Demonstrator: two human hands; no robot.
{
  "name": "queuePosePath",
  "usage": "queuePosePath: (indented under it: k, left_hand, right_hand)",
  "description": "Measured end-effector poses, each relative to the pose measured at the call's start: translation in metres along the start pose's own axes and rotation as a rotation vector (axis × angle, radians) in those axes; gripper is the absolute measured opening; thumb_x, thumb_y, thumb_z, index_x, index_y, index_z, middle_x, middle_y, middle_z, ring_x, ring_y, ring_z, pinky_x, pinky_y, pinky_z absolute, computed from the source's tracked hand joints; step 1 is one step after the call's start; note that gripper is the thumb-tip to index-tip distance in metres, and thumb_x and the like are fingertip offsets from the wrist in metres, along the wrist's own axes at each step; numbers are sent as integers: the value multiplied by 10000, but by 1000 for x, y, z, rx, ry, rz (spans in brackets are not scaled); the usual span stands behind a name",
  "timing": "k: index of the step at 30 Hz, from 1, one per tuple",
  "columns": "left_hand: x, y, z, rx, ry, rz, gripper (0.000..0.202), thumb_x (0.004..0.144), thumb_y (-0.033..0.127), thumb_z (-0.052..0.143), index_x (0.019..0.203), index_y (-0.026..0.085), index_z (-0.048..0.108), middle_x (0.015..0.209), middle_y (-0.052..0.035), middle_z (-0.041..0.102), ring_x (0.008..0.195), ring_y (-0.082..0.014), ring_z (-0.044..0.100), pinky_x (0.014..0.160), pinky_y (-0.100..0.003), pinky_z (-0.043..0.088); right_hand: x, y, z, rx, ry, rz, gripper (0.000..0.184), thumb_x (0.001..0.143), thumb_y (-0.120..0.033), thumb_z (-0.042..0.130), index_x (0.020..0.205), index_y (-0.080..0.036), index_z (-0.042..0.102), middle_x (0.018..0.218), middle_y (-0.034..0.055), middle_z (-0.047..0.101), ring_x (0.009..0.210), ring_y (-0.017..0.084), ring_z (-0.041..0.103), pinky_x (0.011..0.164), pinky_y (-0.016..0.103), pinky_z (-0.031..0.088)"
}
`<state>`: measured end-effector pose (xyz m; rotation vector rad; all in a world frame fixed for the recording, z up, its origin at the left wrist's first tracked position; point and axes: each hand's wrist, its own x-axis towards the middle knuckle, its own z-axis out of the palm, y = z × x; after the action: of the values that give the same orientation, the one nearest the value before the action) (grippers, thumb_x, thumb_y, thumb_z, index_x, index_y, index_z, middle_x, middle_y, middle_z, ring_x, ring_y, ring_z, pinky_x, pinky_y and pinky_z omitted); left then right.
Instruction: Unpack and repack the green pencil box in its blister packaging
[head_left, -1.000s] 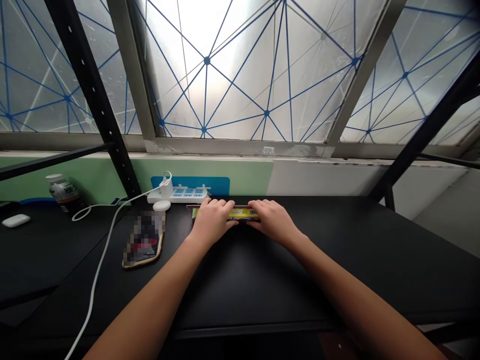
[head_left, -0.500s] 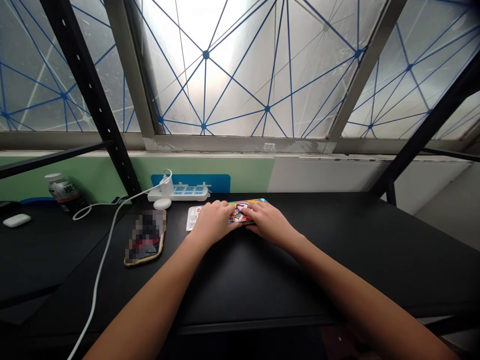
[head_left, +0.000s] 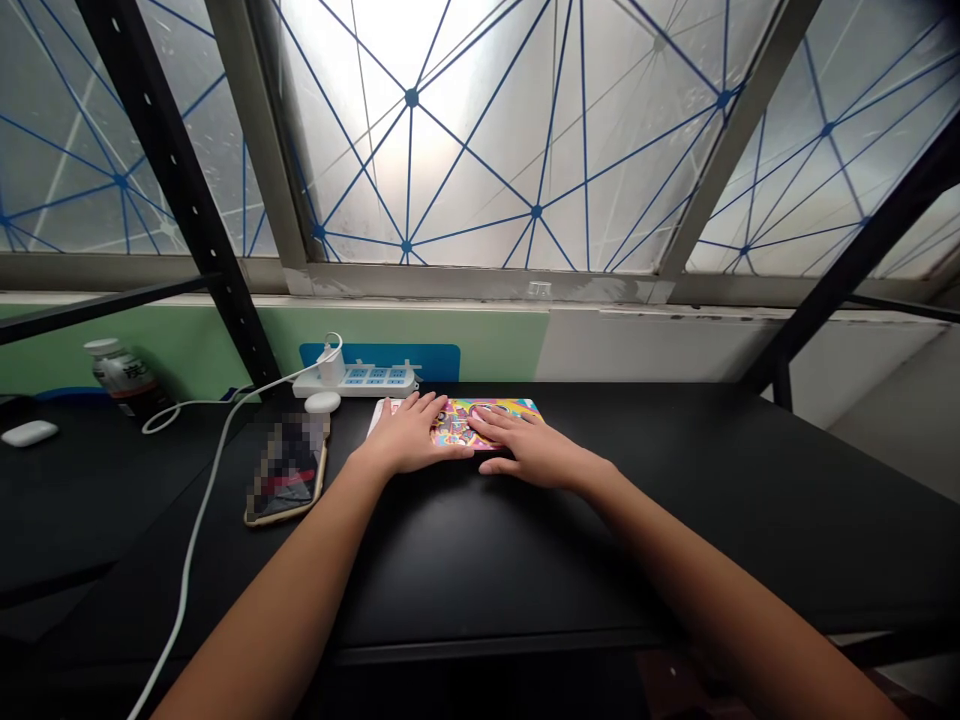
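Colourful box [head_left: 453, 426], now flat, beneath left hand [head_left: 405, 436] and right hand [head_left: 541, 450], fingers [head_left: 504, 428] spread

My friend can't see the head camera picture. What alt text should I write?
A person's left hand and right hand rest on a flat, brightly coloured item on a black table. A phone and a white power strip are to the left, with a blue-lined window behind.

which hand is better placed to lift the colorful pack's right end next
Probably the right hand: it lies over the right part of the pack, while the left hand is over its left part.
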<state>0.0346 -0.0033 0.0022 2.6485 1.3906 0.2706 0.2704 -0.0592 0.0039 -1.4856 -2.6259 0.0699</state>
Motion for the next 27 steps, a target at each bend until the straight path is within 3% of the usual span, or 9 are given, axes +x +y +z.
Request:
queuePosePath:
  k: [4, 8, 11, 13, 16, 18, 22, 27]
  left_hand:
    - [1, 0, -1, 10, 11, 5, 1003, 753, 886, 419, 1527, 252, 351, 1603, -122, 318, 1476, -401, 231, 1123, -724, 50]
    - [1, -1, -1, 1, -10, -6, 1023, 744, 908, 398, 1536, 266, 330, 1614, -121, 291, 1484, -396, 212, 1118, -733, 50]
    - [0, -1, 1, -2, -19, -7, 1012, 766, 903, 369, 1550, 268, 299, 1627, -121, 251, 1491, -396, 191, 1113, -726, 108]
    - [1, 0, 4, 2, -8, -12, 972, 807, 883, 324, 1557, 266, 285, 1628, -125, 243, 1492, -400, 190, 1103, -729, 138]
    - [2, 1, 7, -7, 15, -26, 889, 883, 824, 242, 1569, 259, 247, 1627, -124, 234, 1499, -380, 180, 1108, -722, 135]
    - [4, 0, 9, -26, 15, -42, 842, 921, 783, 193, 1569, 248, 254, 1628, -120, 217, 1505, -362, 166, 1124, -704, 121]
    - [8, -5, 8, -44, 1, -61, 795, 956, 733, 134, 1545, 235, 324, 1623, -111, 223, 1506, -344, 176, 1135, -692, 128]
    - [9, -10, 5, -34, 7, -63, 723, 984, 668, 186, 1536, 230, 345, 1611, -98, 268, 1499, -337, 206, 1145, -688, 126]
  right_hand:
    - [-9, 20, -16, 38, -36, 38, 676, 906, -652, 527, 1479, -300, 459, 1539, 44, 436, 1422, 287, 396, 1116, 426, 390]
    - [-21, 42, -32, 38, -17, 123, 471, 939, -623, 477, 1260, -347, 685, 1343, 0, 650, 1230, 306, 611, 949, 409, 529]
    - [-21, 40, -34, 8, 32, 158, 401, 952, -589, 478, 1116, -353, 758, 1260, 15, 705, 1162, 322, 652, 911, 433, 540]
    - [-15, 28, -26, -19, 93, 161, 435, 951, -574, 496, 1222, -307, 708, 1384, 72, 619, 1270, 347, 568, 1011, 500, 473]
    - [0, 4, -7, -32, 137, 87, 659, 940, -613, 498, 1494, -261, 436, 1597, 116, 334, 1453, 340, 326, 1140, 555, 317]
    - [7, -7, 5, -33, 106, 25, 746, 937, -634, 488, 1556, -260, 304, 1629, 111, 247, 1492, 322, 226, 1173, 549, 259]
    - [8, -1, 11, -40, 55, 3, 662, 967, -504, 521, 1553, -276, 312, 1609, 94, 308, 1483, 302, 261, 1182, 525, 266]
    - [-10, 33, -9, -25, 40, 30, 662, 868, -394, 677, 1484, -315, 449, 1553, 50, 426, 1406, 299, 422, 1127, 462, 392]
